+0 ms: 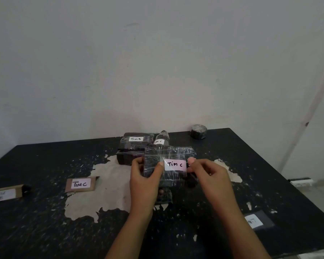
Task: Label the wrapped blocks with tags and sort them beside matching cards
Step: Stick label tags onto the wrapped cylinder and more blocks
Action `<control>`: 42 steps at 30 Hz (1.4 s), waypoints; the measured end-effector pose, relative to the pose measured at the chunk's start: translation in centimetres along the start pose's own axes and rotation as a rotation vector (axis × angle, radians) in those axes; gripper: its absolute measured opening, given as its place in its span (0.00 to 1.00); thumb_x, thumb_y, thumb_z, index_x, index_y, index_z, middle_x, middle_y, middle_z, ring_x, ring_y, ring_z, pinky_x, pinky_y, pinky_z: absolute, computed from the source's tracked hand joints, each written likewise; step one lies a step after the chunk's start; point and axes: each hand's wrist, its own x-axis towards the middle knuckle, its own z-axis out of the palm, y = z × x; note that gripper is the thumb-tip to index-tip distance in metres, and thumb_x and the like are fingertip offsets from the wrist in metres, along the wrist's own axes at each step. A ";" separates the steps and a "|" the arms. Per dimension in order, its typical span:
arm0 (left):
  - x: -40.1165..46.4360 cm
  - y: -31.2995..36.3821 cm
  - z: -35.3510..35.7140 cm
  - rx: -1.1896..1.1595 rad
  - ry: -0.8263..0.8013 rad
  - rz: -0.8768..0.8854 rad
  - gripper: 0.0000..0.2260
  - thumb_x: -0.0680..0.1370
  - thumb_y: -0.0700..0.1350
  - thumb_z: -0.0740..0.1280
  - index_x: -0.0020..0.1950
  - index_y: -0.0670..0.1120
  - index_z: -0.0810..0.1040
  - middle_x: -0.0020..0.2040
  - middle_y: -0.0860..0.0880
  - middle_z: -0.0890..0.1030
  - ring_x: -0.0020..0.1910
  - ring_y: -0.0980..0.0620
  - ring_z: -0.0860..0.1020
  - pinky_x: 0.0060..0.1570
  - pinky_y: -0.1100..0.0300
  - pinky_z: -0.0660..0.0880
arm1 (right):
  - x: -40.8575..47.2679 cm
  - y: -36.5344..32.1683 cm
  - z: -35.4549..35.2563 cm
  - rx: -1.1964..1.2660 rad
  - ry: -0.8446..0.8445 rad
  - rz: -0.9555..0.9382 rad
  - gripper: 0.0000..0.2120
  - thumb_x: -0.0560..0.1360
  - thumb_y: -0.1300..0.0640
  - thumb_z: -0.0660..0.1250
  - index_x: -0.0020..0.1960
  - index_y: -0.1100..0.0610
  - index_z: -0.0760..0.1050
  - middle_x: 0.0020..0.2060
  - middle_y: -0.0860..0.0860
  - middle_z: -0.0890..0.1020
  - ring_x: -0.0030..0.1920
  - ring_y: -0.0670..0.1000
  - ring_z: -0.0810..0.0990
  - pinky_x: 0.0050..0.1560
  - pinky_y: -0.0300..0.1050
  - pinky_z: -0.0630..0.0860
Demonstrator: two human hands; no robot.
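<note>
A dark block [168,161] wrapped in clear film is held up above the middle of the worktop [45,230], with a white tag [175,165] reading "Tim C" on its near face. The left hand [145,176] grips the block's left end, thumb curled onto the front just beside the tag. The right hand [208,172] pinches the right edge of the tag and block between thumb and fingers.

Behind it, farther back, lies a stack of wrapped blocks [134,148], the top one tagged "Tim B", and just to its right another wrapped piece [162,139] whose tag is partly hidden.

To the left on the worktop lies a brown card [80,184] marked "Tim C", and at the far left a second card [6,194] too blurred to read. A roll of tape [198,131] sits at the far edge. A dark card [258,220] with a white label lies near right.
</note>
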 end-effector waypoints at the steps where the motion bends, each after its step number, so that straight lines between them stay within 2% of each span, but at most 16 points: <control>1: 0.0 0.0 0.1 0.000 0.001 0.000 0.15 0.80 0.50 0.77 0.62 0.57 0.75 0.54 0.51 0.88 0.45 0.52 0.89 0.34 0.58 0.82 | -0.2 0.0 0.3 -0.006 -0.014 -0.004 0.13 0.79 0.40 0.74 0.49 0.48 0.88 0.43 0.43 0.90 0.45 0.41 0.88 0.49 0.43 0.82; 4: -0.1 0.1 0.1 0.001 0.005 0.002 0.15 0.80 0.51 0.77 0.61 0.59 0.75 0.55 0.53 0.87 0.45 0.52 0.89 0.35 0.58 0.82 | -0.5 0.2 0.8 0.003 -0.029 -0.012 0.14 0.74 0.38 0.79 0.52 0.47 0.88 0.45 0.44 0.90 0.46 0.44 0.88 0.52 0.47 0.87; 7: -0.1 0.0 0.0 0.017 0.004 0.009 0.15 0.79 0.51 0.78 0.60 0.60 0.76 0.55 0.54 0.87 0.45 0.54 0.88 0.36 0.57 0.83 | -0.4 0.5 1.1 -0.079 0.003 -0.047 0.15 0.71 0.41 0.83 0.51 0.46 0.87 0.43 0.43 0.89 0.44 0.43 0.87 0.48 0.44 0.85; 11: -0.3 0.1 0.0 0.009 0.009 0.006 0.14 0.80 0.50 0.77 0.60 0.59 0.76 0.54 0.52 0.88 0.45 0.53 0.89 0.34 0.57 0.82 | -0.3 0.8 1.2 -0.141 0.049 -0.099 0.06 0.76 0.50 0.82 0.50 0.46 0.86 0.43 0.40 0.88 0.44 0.41 0.86 0.48 0.43 0.86; 13: -0.4 0.2 -0.1 0.007 0.016 0.004 0.14 0.80 0.51 0.77 0.61 0.59 0.75 0.54 0.51 0.87 0.44 0.51 0.89 0.33 0.57 0.82 | -0.1 1.0 1.1 -0.123 0.056 -0.092 0.04 0.79 0.53 0.79 0.50 0.46 0.87 0.44 0.38 0.88 0.46 0.40 0.87 0.50 0.46 0.88; 15: -0.4 0.4 -0.3 0.007 0.018 0.004 0.15 0.80 0.52 0.77 0.62 0.58 0.75 0.54 0.51 0.87 0.44 0.50 0.89 0.33 0.57 0.82 | 0.1 1.3 0.9 -0.092 0.063 -0.088 0.03 0.80 0.55 0.77 0.51 0.47 0.88 0.44 0.41 0.89 0.46 0.43 0.88 0.50 0.50 0.88; 17: -0.5 0.6 -0.3 0.004 0.015 0.006 0.15 0.80 0.52 0.76 0.62 0.58 0.75 0.54 0.51 0.88 0.44 0.51 0.89 0.33 0.57 0.82 | 0.1 1.4 0.9 -0.068 0.071 -0.089 0.03 0.81 0.54 0.76 0.51 0.47 0.88 0.45 0.44 0.90 0.47 0.45 0.89 0.51 0.55 0.88; 22: -0.7 1.1 -0.3 -0.005 0.000 0.011 0.14 0.80 0.51 0.76 0.62 0.57 0.75 0.54 0.53 0.87 0.44 0.53 0.88 0.35 0.56 0.83 | 0.2 1.3 1.1 -0.060 0.094 -0.105 0.04 0.82 0.53 0.75 0.50 0.48 0.88 0.44 0.44 0.90 0.46 0.48 0.89 0.50 0.59 0.88; 26: -0.9 1.2 -0.2 -0.010 0.000 0.016 0.14 0.80 0.51 0.76 0.62 0.57 0.76 0.55 0.52 0.87 0.45 0.52 0.89 0.34 0.57 0.83 | 0.1 0.9 1.1 -0.073 0.133 -0.098 0.06 0.82 0.53 0.75 0.46 0.49 0.87 0.41 0.43 0.89 0.43 0.45 0.88 0.47 0.56 0.88; 30: -1.2 1.1 0.2 -0.007 0.002 0.024 0.14 0.80 0.51 0.77 0.62 0.57 0.76 0.56 0.52 0.87 0.44 0.53 0.88 0.33 0.58 0.82 | 0.0 0.9 1.4 -0.171 0.200 -0.138 0.07 0.80 0.53 0.76 0.43 0.46 0.84 0.41 0.39 0.86 0.42 0.45 0.86 0.45 0.54 0.87; 33: -1.4 1.0 0.6 -0.001 0.006 0.030 0.14 0.79 0.52 0.77 0.60 0.59 0.76 0.56 0.52 0.87 0.44 0.53 0.88 0.33 0.58 0.83 | 0.1 1.3 1.8 -0.279 0.274 -0.171 0.08 0.78 0.51 0.77 0.41 0.45 0.81 0.36 0.45 0.83 0.42 0.47 0.83 0.44 0.57 0.85; 36: -1.4 0.7 0.7 0.009 0.006 0.032 0.14 0.79 0.52 0.78 0.59 0.61 0.75 0.56 0.52 0.87 0.45 0.51 0.89 0.34 0.55 0.84 | 0.0 1.6 2.1 -0.352 0.317 -0.211 0.10 0.76 0.49 0.76 0.40 0.44 0.78 0.35 0.43 0.81 0.42 0.48 0.81 0.44 0.59 0.83; 38: -1.5 0.6 0.7 0.009 0.004 0.032 0.14 0.79 0.52 0.78 0.59 0.61 0.76 0.56 0.52 0.87 0.46 0.50 0.89 0.35 0.53 0.85 | -0.2 1.4 2.1 -0.356 0.344 -0.212 0.11 0.76 0.49 0.77 0.44 0.44 0.75 0.38 0.43 0.79 0.42 0.47 0.79 0.43 0.56 0.82; 42: -1.3 0.6 0.6 -0.003 0.015 0.031 0.14 0.79 0.52 0.77 0.60 0.58 0.76 0.55 0.52 0.87 0.46 0.52 0.89 0.35 0.52 0.86 | -0.2 1.1 1.8 -0.337 0.369 -0.202 0.17 0.77 0.48 0.77 0.55 0.46 0.68 0.48 0.44 0.75 0.46 0.45 0.77 0.40 0.42 0.74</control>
